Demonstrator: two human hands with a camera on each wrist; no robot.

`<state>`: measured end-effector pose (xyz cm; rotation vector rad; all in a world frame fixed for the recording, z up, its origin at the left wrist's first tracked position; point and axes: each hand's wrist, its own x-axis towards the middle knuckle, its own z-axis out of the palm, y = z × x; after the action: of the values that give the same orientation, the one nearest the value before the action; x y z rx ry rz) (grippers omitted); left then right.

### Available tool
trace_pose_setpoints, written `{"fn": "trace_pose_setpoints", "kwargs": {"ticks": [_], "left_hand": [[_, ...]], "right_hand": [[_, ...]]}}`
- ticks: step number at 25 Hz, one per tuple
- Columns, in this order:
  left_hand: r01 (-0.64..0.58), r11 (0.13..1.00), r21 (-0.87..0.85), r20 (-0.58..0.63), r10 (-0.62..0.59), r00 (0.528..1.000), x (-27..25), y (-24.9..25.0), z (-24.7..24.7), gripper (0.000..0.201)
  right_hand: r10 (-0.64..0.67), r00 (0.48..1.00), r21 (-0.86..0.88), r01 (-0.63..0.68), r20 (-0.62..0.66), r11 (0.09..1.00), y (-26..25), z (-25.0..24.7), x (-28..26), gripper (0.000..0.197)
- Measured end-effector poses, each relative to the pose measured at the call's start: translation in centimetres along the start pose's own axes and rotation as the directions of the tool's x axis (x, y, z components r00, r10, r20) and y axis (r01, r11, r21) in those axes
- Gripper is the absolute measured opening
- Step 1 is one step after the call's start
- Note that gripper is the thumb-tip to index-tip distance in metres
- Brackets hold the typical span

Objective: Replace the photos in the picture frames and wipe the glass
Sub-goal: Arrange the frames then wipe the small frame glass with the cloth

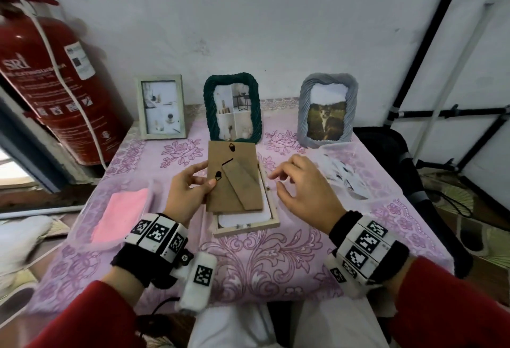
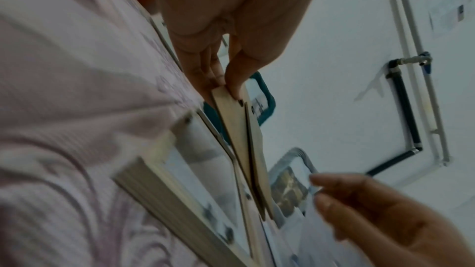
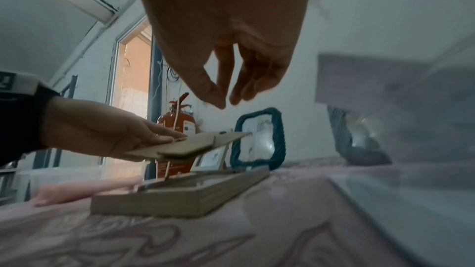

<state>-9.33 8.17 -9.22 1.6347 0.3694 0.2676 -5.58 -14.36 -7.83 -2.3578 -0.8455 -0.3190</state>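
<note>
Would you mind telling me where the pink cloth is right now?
In the head view, the pink cloth lies on the table's left side, left of the left hand and the face-down wooden frame.

Matt brown fibreboard backing board (image 1: 234,179); pale, seemingly wooden frame (image 1: 248,227).

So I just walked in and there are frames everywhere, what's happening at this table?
A person is taking a picture frame apart. Their left hand pinches the brown backing board and holds it lifted above the wooden frame, which lies face down on the pink tablecloth. The right hand hovers beside it, holding nothing. Three other frames stand against the wall; a pink cloth lies to the left.
</note>
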Motion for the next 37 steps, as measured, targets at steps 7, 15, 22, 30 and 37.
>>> {"fn": "trace_pose_setpoints", "kwargs": {"ticks": [7,15,22,30,37], "left_hand": [[0.016,0.935,0.355,-0.152,0.040,0.988,0.0,-1.9,-4.5,0.045],[0.043,0.787,0.615,-0.146,0.060,0.987,-0.4,-1.9,-4.7,0.041],[0.089,0.754,0.650,-0.157,0.018,0.987,-0.4,-2.4,-4.6,0.038],[-0.057,0.605,0.794,0.002,0.091,0.996,-0.3,-1.7,-2.7,0.042],[-0.444,0.486,0.753,0.494,0.029,0.869,2.2,0.3,2.0,0.080]], "right_hand": [[0.291,0.839,-0.083,-0.286,0.460,0.955,0.8,3.0,2.9,0.052],[0.396,0.809,-0.077,-0.404,0.434,0.911,1.8,3.3,2.8,0.048],[0.409,0.809,-0.067,-0.422,0.421,0.904,2.7,1.8,1.9,0.050],[0.410,0.798,-0.021,-0.448,0.441,0.894,2.3,1.5,1.6,0.046],[0.394,0.824,-0.056,-0.408,0.407,0.911,2.6,1.8,1.5,0.047]]}}
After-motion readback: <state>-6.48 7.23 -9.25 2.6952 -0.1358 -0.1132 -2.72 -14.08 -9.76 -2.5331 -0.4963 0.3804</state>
